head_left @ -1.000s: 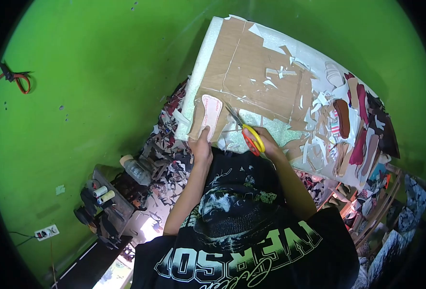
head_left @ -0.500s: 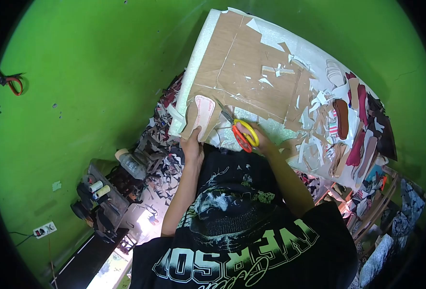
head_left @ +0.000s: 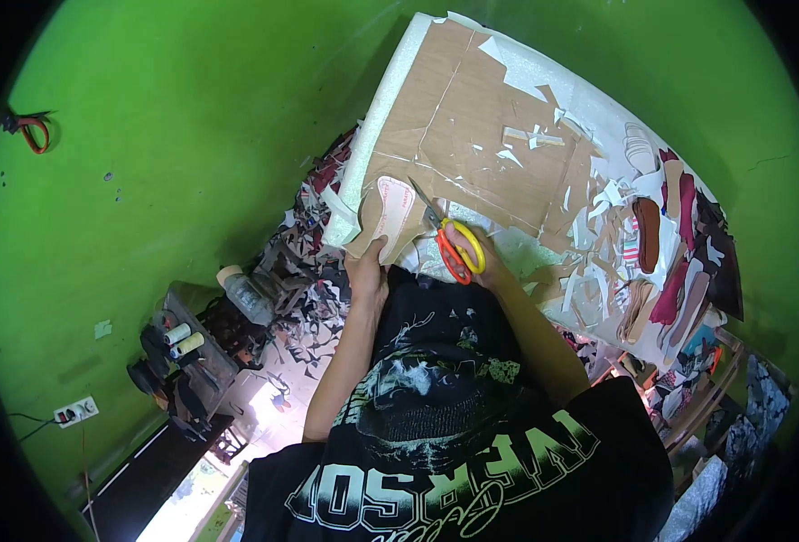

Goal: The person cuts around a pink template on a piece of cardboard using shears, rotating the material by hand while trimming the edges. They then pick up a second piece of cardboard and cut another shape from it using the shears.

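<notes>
My left hand [head_left: 366, 269] grips the lower end of a brown sheet [head_left: 370, 212], its thumb on a white sole-shaped piece [head_left: 394, 210] with red markings that lies on the sheet. My right hand [head_left: 468, 256] is closed around scissors [head_left: 452, 242] with one red and one yellow handle loop. The scissor blades point up and to the left, at the right edge of the brown sheet beside the white piece. Whether the blades are parted is hard to tell.
Brown board [head_left: 472, 117] covers much of the pale worktable [head_left: 389, 81]. Offcuts and stacked sole-shaped pieces, one reddish-brown [head_left: 646, 235], lie at the right. Scraps heap on the floor at the left, near a plastic jar [head_left: 248, 296] and a crate with thread spools [head_left: 185, 345].
The view has shifted slightly, so the table appears further right. The scissor blades now lie closer to the white piece's right side. Both hands keep their holds.
</notes>
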Demonstrator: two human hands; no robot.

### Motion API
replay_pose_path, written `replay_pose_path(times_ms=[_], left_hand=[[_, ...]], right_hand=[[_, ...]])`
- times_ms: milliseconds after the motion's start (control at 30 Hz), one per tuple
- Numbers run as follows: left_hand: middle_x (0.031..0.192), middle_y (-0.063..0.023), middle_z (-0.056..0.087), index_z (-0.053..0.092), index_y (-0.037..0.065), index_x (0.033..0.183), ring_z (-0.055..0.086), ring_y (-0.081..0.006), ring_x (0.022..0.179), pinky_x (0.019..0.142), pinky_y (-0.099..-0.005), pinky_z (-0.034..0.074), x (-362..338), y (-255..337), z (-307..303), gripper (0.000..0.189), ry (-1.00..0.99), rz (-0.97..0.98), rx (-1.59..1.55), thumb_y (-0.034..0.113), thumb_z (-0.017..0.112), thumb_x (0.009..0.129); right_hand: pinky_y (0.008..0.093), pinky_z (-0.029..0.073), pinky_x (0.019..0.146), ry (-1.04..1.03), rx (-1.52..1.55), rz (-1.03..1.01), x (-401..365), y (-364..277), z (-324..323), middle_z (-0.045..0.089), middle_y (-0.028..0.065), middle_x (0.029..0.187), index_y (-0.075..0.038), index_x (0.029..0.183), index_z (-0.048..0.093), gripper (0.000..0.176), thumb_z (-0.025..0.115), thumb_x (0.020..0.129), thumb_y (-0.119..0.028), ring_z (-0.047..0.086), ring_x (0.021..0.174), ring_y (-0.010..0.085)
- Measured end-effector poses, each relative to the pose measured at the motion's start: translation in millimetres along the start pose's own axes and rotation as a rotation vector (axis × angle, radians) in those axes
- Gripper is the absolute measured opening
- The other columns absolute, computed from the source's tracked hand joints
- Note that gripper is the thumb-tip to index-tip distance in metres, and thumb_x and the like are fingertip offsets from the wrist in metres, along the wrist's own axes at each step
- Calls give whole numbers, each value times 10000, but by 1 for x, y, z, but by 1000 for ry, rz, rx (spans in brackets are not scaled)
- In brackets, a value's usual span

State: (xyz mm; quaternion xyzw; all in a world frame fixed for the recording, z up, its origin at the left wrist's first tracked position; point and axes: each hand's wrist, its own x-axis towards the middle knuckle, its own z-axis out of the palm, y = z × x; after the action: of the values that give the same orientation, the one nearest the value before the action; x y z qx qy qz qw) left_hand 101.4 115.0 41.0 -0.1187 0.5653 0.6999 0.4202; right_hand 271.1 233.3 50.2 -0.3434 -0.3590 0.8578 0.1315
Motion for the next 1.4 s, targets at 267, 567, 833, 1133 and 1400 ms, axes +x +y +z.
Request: replay_pose_path(times_ms=[267, 567, 833, 1133, 1400], left_hand=[[1175, -109, 641, 515, 10, 1261, 669, -225, 999, 777, -300, 576, 3, 3, -5, 446, -5, -5, 27, -57, 637, 836], [1108, -98, 667, 549, 7, 1219, 683, -201, 944, 734, -272, 573, -1, 7, -12, 416, -44, -53, 31, -40, 662, 822], [1094, -125, 672, 555, -14, 1198, 694, -216, 917, 679, -289, 587, 2, 1, -21, 383, -58, -7, 5, -42, 660, 831], [1193, -137, 644, 535, -28, 1257, 659, -231, 1050, 895, -331, 552, 1, -1, -33, 428, -110, -7, -12, -59, 641, 843], [1209, -145, 636, 539, -41, 1257, 651, -233, 1057, 917, -341, 537, 11, -5, -51, 441, -186, -48, -98, -62, 655, 832]], right_hand=[[221, 316, 422, 15, -212, 13, 11, 4, -10, 482, -25, 573, -82, 753, 565, 430, 604, 948, -463, 421, 445, 52], [219, 372, 459, -10, -470, 11, 30, -10, -27, 505, -21, 577, -56, 774, 594, 469, 627, 923, -500, 482, 481, 55], [217, 309, 372, -193, -462, 155, 57, -27, -51, 441, -50, 520, -107, 751, 554, 542, 491, 955, -605, 382, 384, 47], [210, 312, 398, -315, -703, 358, 85, -71, -57, 463, -46, 543, -143, 791, 573, 490, 553, 917, -616, 416, 423, 45], [253, 441, 550, -310, -732, 299, 116, -70, -63, 606, 11, 789, -83, 991, 645, 547, 575, 904, -619, 545, 637, 100]])
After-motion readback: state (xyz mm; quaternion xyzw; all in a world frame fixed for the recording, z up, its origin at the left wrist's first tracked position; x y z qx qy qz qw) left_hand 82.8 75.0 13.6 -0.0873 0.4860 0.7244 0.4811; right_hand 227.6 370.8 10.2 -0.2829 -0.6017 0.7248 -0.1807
